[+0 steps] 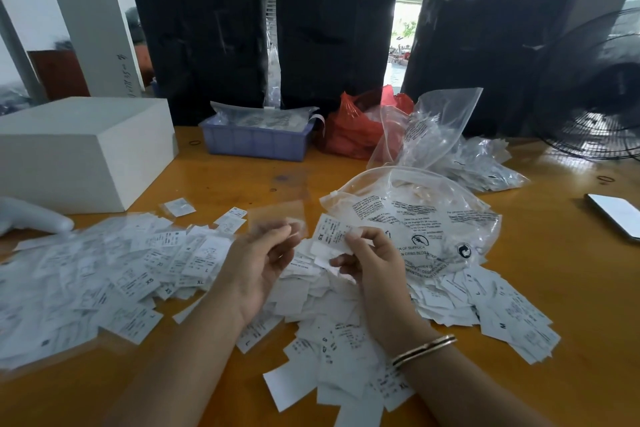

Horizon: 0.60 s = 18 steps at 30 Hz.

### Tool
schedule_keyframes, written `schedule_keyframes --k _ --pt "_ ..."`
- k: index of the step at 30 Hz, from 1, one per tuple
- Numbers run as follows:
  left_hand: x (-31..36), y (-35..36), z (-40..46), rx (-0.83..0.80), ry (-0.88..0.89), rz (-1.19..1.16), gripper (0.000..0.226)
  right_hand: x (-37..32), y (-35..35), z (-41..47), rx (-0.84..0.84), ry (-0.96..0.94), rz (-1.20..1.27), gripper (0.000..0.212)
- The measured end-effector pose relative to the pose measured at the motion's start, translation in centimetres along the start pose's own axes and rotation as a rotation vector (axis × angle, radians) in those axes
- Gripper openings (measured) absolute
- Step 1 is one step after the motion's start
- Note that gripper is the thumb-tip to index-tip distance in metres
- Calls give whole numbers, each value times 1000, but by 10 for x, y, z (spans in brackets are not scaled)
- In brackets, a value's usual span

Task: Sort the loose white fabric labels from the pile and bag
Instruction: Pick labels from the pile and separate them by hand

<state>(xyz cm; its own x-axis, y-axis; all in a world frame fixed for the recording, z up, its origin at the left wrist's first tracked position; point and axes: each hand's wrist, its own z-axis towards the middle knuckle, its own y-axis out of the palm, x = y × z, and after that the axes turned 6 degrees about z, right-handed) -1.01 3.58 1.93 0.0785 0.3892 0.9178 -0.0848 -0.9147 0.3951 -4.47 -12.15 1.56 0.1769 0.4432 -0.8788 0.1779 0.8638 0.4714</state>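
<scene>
A wide pile of loose white fabric labels (325, 308) with printed size letters covers the near part of the wooden table (571, 288). My right hand (367, 263) pinches a small stack of labels (330, 236), the top one marked XS, just above the pile. My left hand (263, 260) holds a small clear plastic sleeve (277, 218) between thumb and fingertips, a little to the left of that stack. Behind my right hand lies a large clear printed bag (415, 215) with more labels inside.
A white box (83, 149) stands at the left. At the back sit a blue tray (256, 142) of packets, a red bag (360, 128), and more clear bags (443, 128). A phone (616, 215) lies at the right edge, a fan (595, 87) behind it. Someone's white-gloved hand (31, 217) rests at far left.
</scene>
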Motion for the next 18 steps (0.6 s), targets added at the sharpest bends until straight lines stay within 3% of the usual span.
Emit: schedule_keyframes --k 6,18 --pt "-1 6 -5 -11 35 102 29 -2 -5 2 28 -52 128 7" --pt "2 10 -9 -65 89 209 27 0 -3 2 -65 0 130 7"
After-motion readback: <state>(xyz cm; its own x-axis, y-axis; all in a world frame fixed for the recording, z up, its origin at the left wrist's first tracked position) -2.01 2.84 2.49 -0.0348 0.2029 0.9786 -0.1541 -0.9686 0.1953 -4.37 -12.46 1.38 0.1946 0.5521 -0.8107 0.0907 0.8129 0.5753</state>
